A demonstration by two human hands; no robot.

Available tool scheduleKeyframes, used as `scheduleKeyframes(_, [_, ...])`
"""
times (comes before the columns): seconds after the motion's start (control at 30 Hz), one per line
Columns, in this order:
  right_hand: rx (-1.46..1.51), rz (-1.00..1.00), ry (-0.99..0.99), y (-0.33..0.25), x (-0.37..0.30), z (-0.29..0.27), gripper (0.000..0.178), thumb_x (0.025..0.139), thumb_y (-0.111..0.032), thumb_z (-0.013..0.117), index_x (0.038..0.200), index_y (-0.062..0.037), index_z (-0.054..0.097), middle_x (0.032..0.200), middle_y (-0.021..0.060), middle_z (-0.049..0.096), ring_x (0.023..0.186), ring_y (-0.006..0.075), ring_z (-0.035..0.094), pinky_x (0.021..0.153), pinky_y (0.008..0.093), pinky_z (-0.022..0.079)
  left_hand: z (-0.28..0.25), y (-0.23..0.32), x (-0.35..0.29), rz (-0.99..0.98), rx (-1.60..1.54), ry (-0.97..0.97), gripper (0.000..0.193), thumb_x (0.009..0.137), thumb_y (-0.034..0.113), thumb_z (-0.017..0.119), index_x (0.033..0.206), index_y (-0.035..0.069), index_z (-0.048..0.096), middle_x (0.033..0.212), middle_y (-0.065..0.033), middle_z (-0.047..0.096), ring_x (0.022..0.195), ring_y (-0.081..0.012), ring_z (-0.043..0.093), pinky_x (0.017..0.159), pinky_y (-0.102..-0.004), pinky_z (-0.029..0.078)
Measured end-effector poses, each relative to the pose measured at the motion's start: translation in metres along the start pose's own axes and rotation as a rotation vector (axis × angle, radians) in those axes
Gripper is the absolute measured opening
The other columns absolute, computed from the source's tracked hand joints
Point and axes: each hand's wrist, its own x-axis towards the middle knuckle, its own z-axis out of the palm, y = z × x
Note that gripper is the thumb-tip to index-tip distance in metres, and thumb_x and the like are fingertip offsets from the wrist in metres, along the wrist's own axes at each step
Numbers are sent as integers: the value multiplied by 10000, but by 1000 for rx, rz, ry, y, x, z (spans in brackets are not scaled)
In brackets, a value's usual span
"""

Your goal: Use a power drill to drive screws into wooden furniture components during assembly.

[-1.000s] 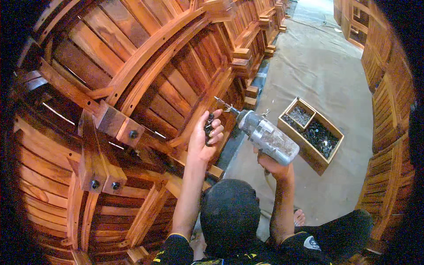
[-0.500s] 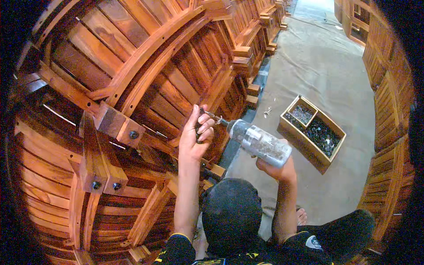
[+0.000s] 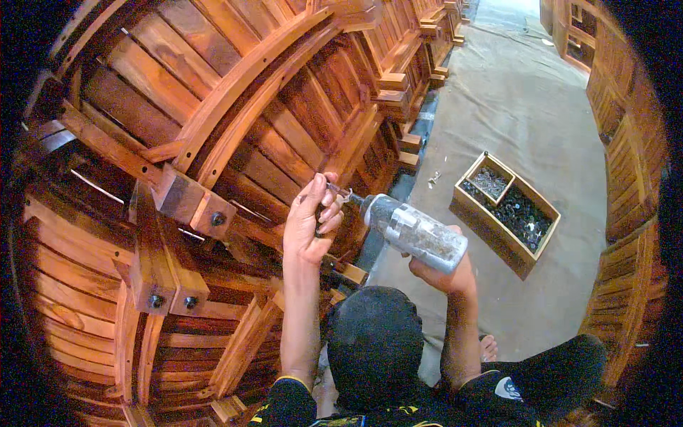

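My right hand grips a grey power drill, its body dusty and scuffed, with the nose pointing up and left. At the drill's tip, my left hand is closed, fingers curled. Small dark pieces show between the left fingers and palm, but I cannot make out their kind. The thin bit reaches to the left fingertips, and a pale shred hangs beside it. Both hands are held in the air beside a slatted brown wooden piece with curved rails.
A divided wooden box of small dark and silvery hardware stands on the sheet-covered floor at right. Square wooden legs with dark bolts jut out at left. More slatted wooden furniture lines the right edge.
My left hand has shifted slightly left and its wrist has turned a little. The drill has moved slightly left with it, its tip still at the left fingers.
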Motion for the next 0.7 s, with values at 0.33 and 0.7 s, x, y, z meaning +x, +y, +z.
scheduleKeyframes(0.33, [-102,-42,-57,-21,5,0,308,567,-87,665,861,-4,627,802,114,653,661,213,626,656,288,491,14,11,-15,67,56,52,236,906,249,544,999,32,538,617,22,414,446,-45,331,332,-167,238])
scheduleKeyframes(0.7, [-30,-234,37,-52,25,23,145,616,-41,653,757,-68,633,715,59,643,576,182,606,515,285,466,46,30,-53,204,43,106,295,934,233,496,1096,-11,529,613,22,433,452,-40,345,351,-166,246])
